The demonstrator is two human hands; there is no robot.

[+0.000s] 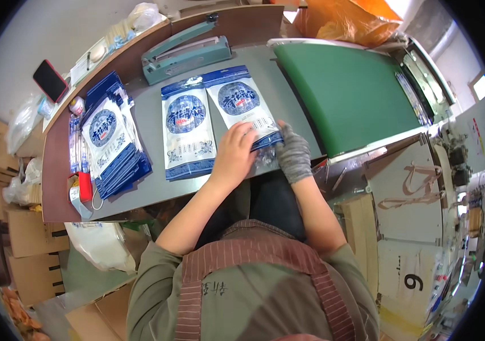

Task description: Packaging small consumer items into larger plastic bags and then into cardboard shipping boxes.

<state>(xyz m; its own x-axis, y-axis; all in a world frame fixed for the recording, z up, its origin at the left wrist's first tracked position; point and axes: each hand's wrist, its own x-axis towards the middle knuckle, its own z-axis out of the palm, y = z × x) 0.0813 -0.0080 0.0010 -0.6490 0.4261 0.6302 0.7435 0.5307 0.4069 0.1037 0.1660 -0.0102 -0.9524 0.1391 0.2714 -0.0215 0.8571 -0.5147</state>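
Note:
Two flat white-and-blue printed pouches lie side by side on the grey tabletop: a left pouch (188, 136) and a slightly tilted right pouch (239, 102). My bare left hand (235, 153) rests on the lower part of the right pouch, its fingers stretched out over the surface. At that pouch's lower right corner, my right hand (293, 154) wears a grey knit glove, its fingers curled at the edge. Its thumb and grip are partly hidden. Crumpled clear plastic (264, 161) shows between my hands, below the pouch's bottom edge.
A pile of similar pouches (106, 133) is at the left. A teal hand-lever sealer (187, 57) stands behind. To the right is a green conveyor belt (347, 96). A red-and-white tape dispenser (81, 193) sits by the front left edge, and a phone (51, 80) leans at the far left.

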